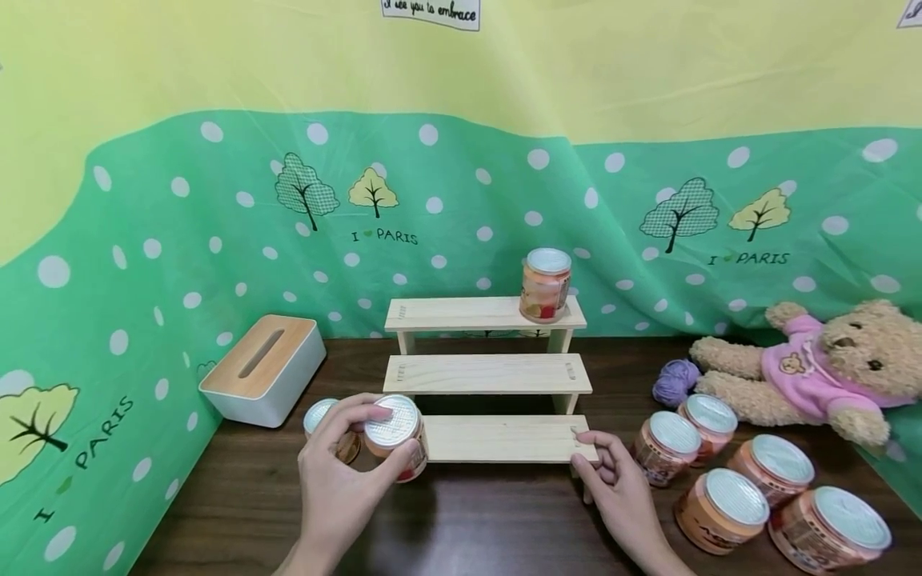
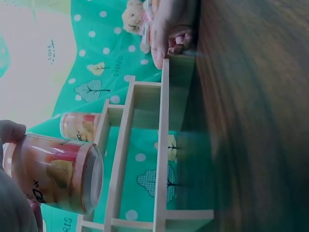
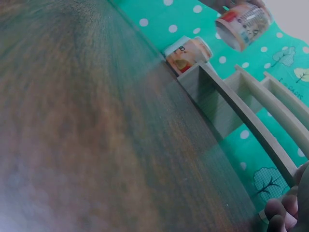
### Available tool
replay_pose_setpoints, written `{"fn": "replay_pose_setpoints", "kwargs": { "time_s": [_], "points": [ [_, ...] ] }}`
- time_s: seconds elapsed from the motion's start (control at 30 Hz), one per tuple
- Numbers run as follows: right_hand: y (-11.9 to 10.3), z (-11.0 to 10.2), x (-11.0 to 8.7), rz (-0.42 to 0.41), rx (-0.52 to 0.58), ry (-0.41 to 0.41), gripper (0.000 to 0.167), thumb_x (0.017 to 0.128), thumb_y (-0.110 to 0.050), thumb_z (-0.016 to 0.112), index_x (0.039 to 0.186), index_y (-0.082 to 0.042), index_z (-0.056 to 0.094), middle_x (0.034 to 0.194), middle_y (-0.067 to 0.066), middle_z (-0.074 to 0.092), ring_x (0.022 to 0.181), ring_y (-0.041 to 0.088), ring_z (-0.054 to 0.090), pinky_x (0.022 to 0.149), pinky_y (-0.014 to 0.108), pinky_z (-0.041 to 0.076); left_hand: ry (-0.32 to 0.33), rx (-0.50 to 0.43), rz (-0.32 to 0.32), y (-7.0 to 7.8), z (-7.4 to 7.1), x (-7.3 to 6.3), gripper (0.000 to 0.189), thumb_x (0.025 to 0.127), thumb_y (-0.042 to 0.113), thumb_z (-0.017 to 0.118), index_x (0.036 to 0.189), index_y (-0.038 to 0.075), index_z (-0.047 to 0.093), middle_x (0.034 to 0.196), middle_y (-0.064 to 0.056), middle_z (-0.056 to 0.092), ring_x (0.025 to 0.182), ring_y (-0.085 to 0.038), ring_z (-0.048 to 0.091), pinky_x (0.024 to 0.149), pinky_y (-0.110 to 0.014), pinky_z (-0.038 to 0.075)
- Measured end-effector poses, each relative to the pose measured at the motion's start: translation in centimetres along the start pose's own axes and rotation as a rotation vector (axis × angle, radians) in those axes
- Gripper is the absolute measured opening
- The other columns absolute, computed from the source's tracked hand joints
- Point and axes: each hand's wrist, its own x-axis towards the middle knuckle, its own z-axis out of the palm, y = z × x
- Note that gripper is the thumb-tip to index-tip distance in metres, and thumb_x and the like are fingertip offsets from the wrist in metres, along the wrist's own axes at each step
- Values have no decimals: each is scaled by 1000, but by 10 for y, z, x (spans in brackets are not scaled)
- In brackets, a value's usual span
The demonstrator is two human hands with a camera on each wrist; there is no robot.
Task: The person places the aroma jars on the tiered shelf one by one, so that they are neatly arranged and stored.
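My left hand (image 1: 334,476) grips a fruit can (image 1: 394,428) with a silver lid, thumb on one side and fingers on the other. The left wrist view shows this can raised off the table, its label printed with fruit. Just in front of it is the left end of a three-tier wooden rack (image 1: 504,440). At the rack's right end, my right hand (image 1: 618,490) pinches the lowest board between thumb and fingers. A second can (image 1: 545,288) stands on the top tier, toward the right. Partly hidden behind my left hand, another can (image 3: 187,55) stands on the table beside the rack.
Several more cans (image 1: 735,508) are grouped on the table to the right. Behind them lie a purple yarn ball (image 1: 675,382) and a teddy bear (image 1: 814,360) in pink. A tissue box (image 1: 262,368) with a wooden top stands at the left, near the printed cloth.
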Motion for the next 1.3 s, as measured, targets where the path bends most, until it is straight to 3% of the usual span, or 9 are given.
{"fn": "replay_pose_setpoints", "kwargs": {
  "time_s": [0.13, 0.37, 0.57, 0.9, 1.3],
  "points": [
    [0, 0, 0, 2, 7, 0, 28, 107, -6, 74, 132, -3, 64, 82, 9, 70, 54, 18, 59, 52, 30, 52, -13, -14, 14, 2, 8, 8, 47, 73, -2, 101, 110, 15, 79, 124, -5, 75, 102, -18, 66, 81, -17, 54],
    [1, 0, 0, 14, 16, 7, 28, 106, -6, 75, 132, -3, 65, 81, 9, 69, 54, 18, 59, 52, 30, 51, -36, -44, -58, 11, 21, 25, 41, 77, 6, 101, 110, 18, 79, 124, 2, 74, 112, -21, 66, 91, -27, 51],
    [0, 0, 1, 14, 27, 11, 28, 105, -4, 76, 131, -2, 65, 80, 9, 70, 53, 18, 58, 51, 30, 51, -47, -71, -81, 17, 34, 38, 40, 78, 10, 101, 112, 17, 80, 126, 3, 74, 115, -22, 66, 91, -28, 51],
    [-1, 1, 1, 17, 33, 8, 28, 105, -4, 76, 131, -2, 65, 80, 9, 70, 53, 17, 58, 51, 30, 51, -49, -66, -53, 16, 60, 60, 39, 78, 15, 100, 111, 18, 80, 124, 6, 75, 113, -17, 68, 93, -31, 54],
    [0, 2, 1, 7, 39, 15, 29, 105, -3, 76, 131, -2, 65, 79, 8, 69, 52, 17, 58, 51, 29, 51, -56, -90, -28, 9, 88, 87, 39, 83, 17, 97, 117, 13, 77, 126, 3, 77, 113, -18, 67, 94, -46, 56]
  ]
}}
